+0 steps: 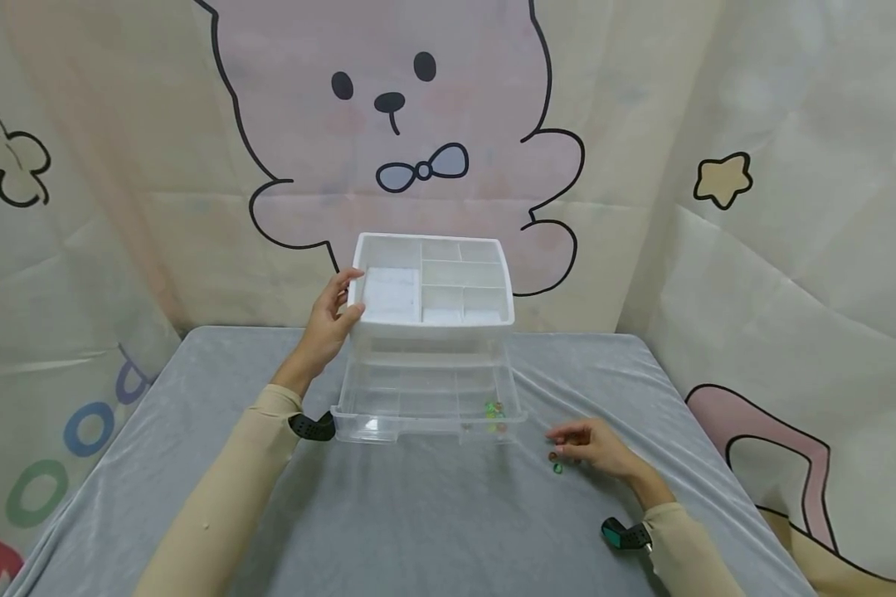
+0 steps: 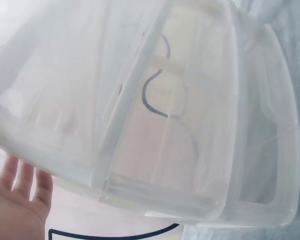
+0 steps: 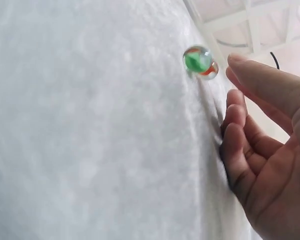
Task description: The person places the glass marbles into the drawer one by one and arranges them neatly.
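Note:
A clear plastic drawer box (image 1: 429,385) with a white compartment tray (image 1: 392,294) as its top stands on the cloth. At the tray's left edge my left hand (image 1: 323,332) grips the rim; the left wrist view shows its fingers against the box side. The lower drawer is pulled out toward me, with several green and orange marbles (image 1: 495,408) in its right compartment. To the right of the box, my right hand (image 1: 597,448) is low over the cloth beside a green marble (image 3: 197,60) and a reddish marble (image 3: 211,71). Its thumb and fingertips are close to them, apparently holding neither.
Grey cloth (image 1: 418,531) covers the table, wrinkled on the right side. A printed curtain (image 1: 620,99) with a bear hangs behind the table. Dark wrist devices sit at both cuffs, the left one (image 1: 314,427) beside the drawer's corner.

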Demonstrator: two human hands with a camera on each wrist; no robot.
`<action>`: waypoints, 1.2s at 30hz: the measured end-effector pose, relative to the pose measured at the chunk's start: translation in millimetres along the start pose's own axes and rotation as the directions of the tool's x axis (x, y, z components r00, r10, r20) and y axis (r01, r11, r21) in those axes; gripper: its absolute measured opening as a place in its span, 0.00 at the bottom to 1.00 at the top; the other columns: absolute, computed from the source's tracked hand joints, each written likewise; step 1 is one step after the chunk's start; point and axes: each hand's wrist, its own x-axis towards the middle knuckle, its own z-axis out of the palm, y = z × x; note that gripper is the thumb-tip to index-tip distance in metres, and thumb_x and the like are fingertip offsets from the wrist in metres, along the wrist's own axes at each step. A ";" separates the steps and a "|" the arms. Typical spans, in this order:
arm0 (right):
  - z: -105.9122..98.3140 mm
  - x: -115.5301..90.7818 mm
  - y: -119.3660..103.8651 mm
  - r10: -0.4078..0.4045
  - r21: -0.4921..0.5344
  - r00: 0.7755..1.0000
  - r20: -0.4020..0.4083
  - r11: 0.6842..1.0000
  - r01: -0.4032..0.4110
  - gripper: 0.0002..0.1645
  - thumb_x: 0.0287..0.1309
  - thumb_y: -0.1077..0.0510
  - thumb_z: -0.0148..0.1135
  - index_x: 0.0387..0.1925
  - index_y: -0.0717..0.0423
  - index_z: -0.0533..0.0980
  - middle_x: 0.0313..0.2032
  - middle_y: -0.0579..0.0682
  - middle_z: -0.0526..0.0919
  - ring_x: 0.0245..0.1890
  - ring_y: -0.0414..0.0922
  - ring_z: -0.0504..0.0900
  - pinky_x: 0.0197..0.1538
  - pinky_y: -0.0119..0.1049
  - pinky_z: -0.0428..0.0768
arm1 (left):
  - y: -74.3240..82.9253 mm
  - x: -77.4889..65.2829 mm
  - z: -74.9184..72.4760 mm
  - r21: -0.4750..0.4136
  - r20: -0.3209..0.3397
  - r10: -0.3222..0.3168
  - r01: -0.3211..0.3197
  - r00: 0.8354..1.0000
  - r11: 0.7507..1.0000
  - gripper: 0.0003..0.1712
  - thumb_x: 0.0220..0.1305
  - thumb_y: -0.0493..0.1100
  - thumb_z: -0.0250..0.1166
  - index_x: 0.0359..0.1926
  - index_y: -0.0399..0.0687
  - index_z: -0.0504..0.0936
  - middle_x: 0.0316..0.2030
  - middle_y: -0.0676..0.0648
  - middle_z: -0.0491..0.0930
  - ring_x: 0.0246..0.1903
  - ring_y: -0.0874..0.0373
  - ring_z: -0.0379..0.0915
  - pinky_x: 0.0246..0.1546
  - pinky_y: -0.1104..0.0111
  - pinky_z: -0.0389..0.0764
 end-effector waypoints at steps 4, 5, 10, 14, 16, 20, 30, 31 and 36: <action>-0.5 1.2 1.5 0.016 0.001 1.000 0.018 1.000 -0.016 0.16 0.62 0.67 0.65 0.49 0.75 0.80 0.34 0.62 0.85 0.30 0.30 0.79 0.31 0.30 0.79 | -1.2 -0.3 -1.0 -0.006 -0.013 0.006 -0.006 1.000 1.000 0.30 0.72 0.35 0.53 0.72 0.48 0.61 0.70 0.39 0.61 0.59 0.52 0.65 0.46 0.74 0.74; -0.7 1.4 1.9 0.024 0.004 0.999 0.025 1.000 -0.025 0.17 0.62 0.67 0.65 0.49 0.75 0.80 0.35 0.62 0.85 0.31 0.30 0.79 0.32 0.29 0.79 | -1.6 -0.3 -1.2 -0.008 -0.013 0.006 -0.006 1.000 1.000 0.30 0.72 0.35 0.53 0.72 0.47 0.61 0.70 0.40 0.61 0.59 0.52 0.65 0.46 0.74 0.74; -2.5 1.5 1.3 0.044 0.014 0.997 0.056 0.999 -0.045 0.17 0.62 0.67 0.65 0.50 0.75 0.80 0.35 0.62 0.84 0.32 0.30 0.78 0.34 0.28 0.79 | -2.2 0.0 -1.0 -0.013 -0.005 0.008 -0.008 1.000 1.000 0.30 0.72 0.35 0.53 0.72 0.48 0.61 0.70 0.40 0.61 0.60 0.51 0.65 0.46 0.74 0.75; -3.3 2.7 -0.3 0.046 -0.003 0.997 0.068 0.999 -0.046 0.17 0.61 0.65 0.67 0.49 0.73 0.81 0.34 0.60 0.84 0.32 0.30 0.78 0.34 0.28 0.79 | -2.0 0.0 -0.3 -0.014 -0.009 0.003 -0.003 1.000 1.000 0.30 0.72 0.35 0.53 0.72 0.49 0.61 0.70 0.41 0.60 0.60 0.51 0.65 0.45 0.75 0.75; -3.4 3.2 -0.4 0.052 -0.002 0.995 0.083 0.999 -0.052 0.17 0.61 0.65 0.67 0.49 0.73 0.81 0.34 0.62 0.85 0.32 0.30 0.79 0.34 0.28 0.79 | -2.0 -0.3 -0.1 -0.018 -0.009 -0.001 0.001 1.000 1.000 0.30 0.72 0.35 0.53 0.73 0.49 0.61 0.71 0.41 0.60 0.60 0.51 0.65 0.45 0.75 0.76; -2.6 3.8 -0.7 0.068 0.033 0.991 0.120 0.997 -0.072 0.18 0.61 0.65 0.67 0.50 0.74 0.81 0.38 0.68 0.86 0.35 0.31 0.84 0.37 0.28 0.81 | -2.1 -1.1 -0.1 -0.020 -0.003 -0.004 0.004 1.000 1.000 0.30 0.73 0.36 0.53 0.73 0.49 0.60 0.72 0.41 0.59 0.61 0.51 0.64 0.45 0.75 0.76; -3.5 3.8 -1.0 0.037 0.016 0.987 0.158 0.999 -0.040 0.16 0.61 0.67 0.66 0.50 0.73 0.81 0.47 0.71 0.84 0.40 0.30 0.83 0.40 0.26 0.80 | -2.5 -0.4 0.0 -0.023 -0.009 -0.004 0.004 1.000 1.000 0.30 0.73 0.36 0.53 0.73 0.49 0.61 0.72 0.41 0.59 0.61 0.50 0.64 0.46 0.75 0.75; -3.8 3.8 -1.4 0.025 0.009 0.987 0.162 1.000 -0.027 0.16 0.61 0.67 0.66 0.49 0.72 0.82 0.47 0.70 0.85 0.41 0.29 0.82 0.41 0.26 0.80 | -2.4 -0.3 0.0 -0.024 -0.010 -0.004 0.003 1.000 1.000 0.30 0.73 0.36 0.53 0.73 0.50 0.61 0.72 0.41 0.59 0.61 0.50 0.64 0.45 0.75 0.75; -5.9 3.7 -1.3 -0.013 0.011 0.981 0.196 1.000 0.011 0.16 0.62 0.65 0.66 0.49 0.72 0.82 0.47 0.69 0.85 0.42 0.30 0.81 0.42 0.26 0.80 | -1.7 -0.9 0.1 -0.027 -0.007 -0.008 0.008 1.000 1.000 0.30 0.73 0.35 0.52 0.73 0.50 0.61 0.72 0.41 0.58 0.62 0.50 0.64 0.46 0.75 0.75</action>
